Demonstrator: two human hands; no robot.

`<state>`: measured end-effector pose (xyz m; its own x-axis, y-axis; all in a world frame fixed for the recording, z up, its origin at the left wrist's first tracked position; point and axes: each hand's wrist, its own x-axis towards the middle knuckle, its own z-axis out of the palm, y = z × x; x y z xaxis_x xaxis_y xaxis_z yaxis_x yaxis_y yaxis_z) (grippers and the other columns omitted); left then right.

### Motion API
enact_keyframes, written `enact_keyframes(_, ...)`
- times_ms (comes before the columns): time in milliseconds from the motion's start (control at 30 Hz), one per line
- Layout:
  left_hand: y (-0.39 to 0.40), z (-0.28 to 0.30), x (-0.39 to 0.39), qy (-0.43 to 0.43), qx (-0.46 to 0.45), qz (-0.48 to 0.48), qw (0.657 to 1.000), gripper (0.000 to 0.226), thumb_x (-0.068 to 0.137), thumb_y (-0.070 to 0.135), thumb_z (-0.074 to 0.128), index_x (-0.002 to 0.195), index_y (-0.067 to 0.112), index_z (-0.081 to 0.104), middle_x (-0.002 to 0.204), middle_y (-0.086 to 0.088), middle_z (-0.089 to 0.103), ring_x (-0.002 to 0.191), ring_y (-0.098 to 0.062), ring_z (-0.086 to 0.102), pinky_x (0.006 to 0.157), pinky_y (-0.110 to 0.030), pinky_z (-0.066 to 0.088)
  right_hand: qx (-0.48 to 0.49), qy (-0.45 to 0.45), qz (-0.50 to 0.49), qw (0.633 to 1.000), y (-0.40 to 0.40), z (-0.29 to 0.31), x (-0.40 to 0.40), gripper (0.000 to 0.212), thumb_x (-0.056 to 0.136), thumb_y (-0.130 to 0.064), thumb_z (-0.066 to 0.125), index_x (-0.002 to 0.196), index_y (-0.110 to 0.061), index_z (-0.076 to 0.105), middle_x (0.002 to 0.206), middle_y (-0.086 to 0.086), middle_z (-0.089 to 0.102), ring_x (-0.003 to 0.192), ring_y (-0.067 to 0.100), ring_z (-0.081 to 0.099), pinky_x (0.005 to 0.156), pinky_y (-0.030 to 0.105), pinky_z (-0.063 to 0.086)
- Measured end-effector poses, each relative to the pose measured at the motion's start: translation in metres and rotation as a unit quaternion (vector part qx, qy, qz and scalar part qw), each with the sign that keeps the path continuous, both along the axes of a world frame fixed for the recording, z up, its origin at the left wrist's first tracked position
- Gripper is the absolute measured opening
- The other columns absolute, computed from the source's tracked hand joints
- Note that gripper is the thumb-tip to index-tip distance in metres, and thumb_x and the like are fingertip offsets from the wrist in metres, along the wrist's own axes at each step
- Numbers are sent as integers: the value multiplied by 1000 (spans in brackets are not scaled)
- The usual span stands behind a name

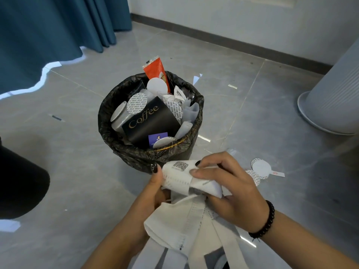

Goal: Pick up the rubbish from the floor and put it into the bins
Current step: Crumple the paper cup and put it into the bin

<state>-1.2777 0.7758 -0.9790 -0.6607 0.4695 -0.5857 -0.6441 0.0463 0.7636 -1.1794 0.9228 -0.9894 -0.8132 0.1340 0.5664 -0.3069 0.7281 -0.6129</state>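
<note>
Just below centre frame, both hands, left hand (155,183) and right hand (229,189), grip the crumpled paper strips (180,216), bunching them small for the nearly full bin (150,121).

Bin (124,152) crammed to rim (red packet (156,71) protruding), bare floor (242,117) around
</note>
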Motion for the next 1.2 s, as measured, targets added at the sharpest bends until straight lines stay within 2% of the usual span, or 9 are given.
enact_keyframes(133, -7, 3, 9, -46, 67, -53, 995, 33, 94, 31, 41, 84, 8, 60, 51, -5, 68, 40, -13, 64, 33, -18, 45, 66, -31, 4, 997, 2, -5, 5, 29, 87, -21, 66, 116, -20, 58, 119, 2, 49, 80, 26, 62, 63, 34, 53)
enact_keyframes(233, -10, 7, 15, -25, 50, -79, 995, 27, 72, 30, 57, 89, 14, 67, 68, -7, 73, 51, -16, 68, 42, -22, 51, 18, -48, 15, 999, 1, -4, 11, 33, 83, -13, 69, 115, -14, 63, 122, 7, 48, 95, 23, 59, 73, 33, 53)
enact_keyframes(367, -10, 10, 19, 15, 62, -101, 993, 37, 68, 25, 62, 105, 20, 66, 93, -11, 75, 73, -21, 72, 58, -30, 59, -117, -118, 28, 986, 3, -1, 18, 59, 72, -7, 74, 127, -13, 53, 127, 7, 45, 118, 18, 51, 92, 28, 48)
enact_keyframes(467, -9, 12, 18, 58, 75, -110, 989, 41, 69, 22, 64, 110, 24, 63, 98, -9, 75, 82, -23, 73, 62, -31, 58, -273, -199, 69, 939, 8, 5, 25, 73, 70, -16, 68, 136, -22, 40, 127, -2, 52, 119, 17, 53, 96, 30, 48)
enact_keyframes(633, -10, 10, 12, 123, 69, -139, 980, 49, 68, 19, 69, 116, 22, 58, 102, -12, 74, 92, -26, 70, 72, -33, 57, -456, -204, 69, 863, 12, 11, 20, 59, 68, -28, 79, 123, -20, 58, 112, 6, 62, 92, 15, 68, 72, 19, 54)
enact_keyframes(733, -9, 10, 13, 132, 76, -150, 977, 52, 66, 18, 70, 116, 21, 58, 104, -11, 73, 95, -27, 70, 74, -35, 57, -452, -194, 51, 869, 14, 9, 15, 53, 63, -34, 83, 109, -16, 67, 106, 6, 69, 93, 23, 69, 75, 28, 57)
enact_keyframes(933, -8, 5, 16, 86, 57, -166, 981, 56, 69, 34, 63, 121, 15, 56, 103, -8, 74, 94, -25, 71, 81, -37, 57, -416, -108, 21, 903, 19, 10, 7, 47, 63, -41, 82, 101, -16, 71, 105, 5, 66, 96, 19, 66, 83, 27, 54)
enact_keyframes(1100, -13, 4, 14, 2, 16, -184, 983, 54, 67, 61, 41, 89, 29, 78, 99, 0, 76, 93, -13, 71, 73, -25, 58, -242, -63, 8, 968, 13, 15, 6, 34, 76, -28, 76, 107, -17, 70, 109, 4, 60, 104, 19, 60, 86, 24, 49)
enact_keyframes(1200, -7, 5, 14, -1, 4, -114, 993, 68, 76, 64, 22, 76, 26, 78, 75, 3, 76, 71, -5, 72, 59, -16, 53, -92, -11, 16, 996, 2, 26, 4, 29, 78, -10, 71, 106, -7, 67, 109, 8, 57, 101, 13, 59, 81, 16, 46)
